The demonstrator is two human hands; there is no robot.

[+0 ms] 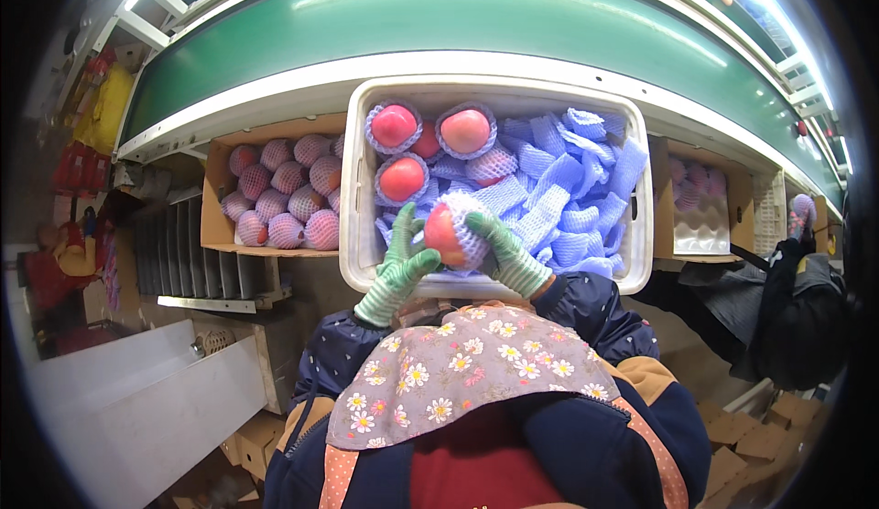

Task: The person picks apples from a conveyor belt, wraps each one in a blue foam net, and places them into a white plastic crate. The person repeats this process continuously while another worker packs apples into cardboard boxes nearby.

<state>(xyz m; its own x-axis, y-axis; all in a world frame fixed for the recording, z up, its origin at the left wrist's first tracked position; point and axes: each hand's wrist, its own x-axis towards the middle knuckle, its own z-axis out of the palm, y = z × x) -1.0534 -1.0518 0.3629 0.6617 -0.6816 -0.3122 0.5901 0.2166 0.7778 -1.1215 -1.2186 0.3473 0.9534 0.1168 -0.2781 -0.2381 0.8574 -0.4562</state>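
Note:
Between my two gloved hands is a red apple (443, 233) with a foam net sleeve partly around it. My left hand (404, 262), in a green and striped glove, touches its lower left side with the fingers spread. My right hand (507, 245) grips the sleeve and fruit from the right. Both are over the near side of a white plastic crate (496, 85). Inside it lie several apples in foam nets, one of them an apple (402, 179) in an opened sleeve, and many flat bluish foam net sleeves (549, 196).
A cardboard box (214, 200) of net-wrapped fruit stands left of the crate, another box (740, 217) with a moulded tray to the right. A green conveyor belt (439, 11) runs beyond. Co-workers (800, 317) are at both sides. A white chute (158, 406) lies lower left.

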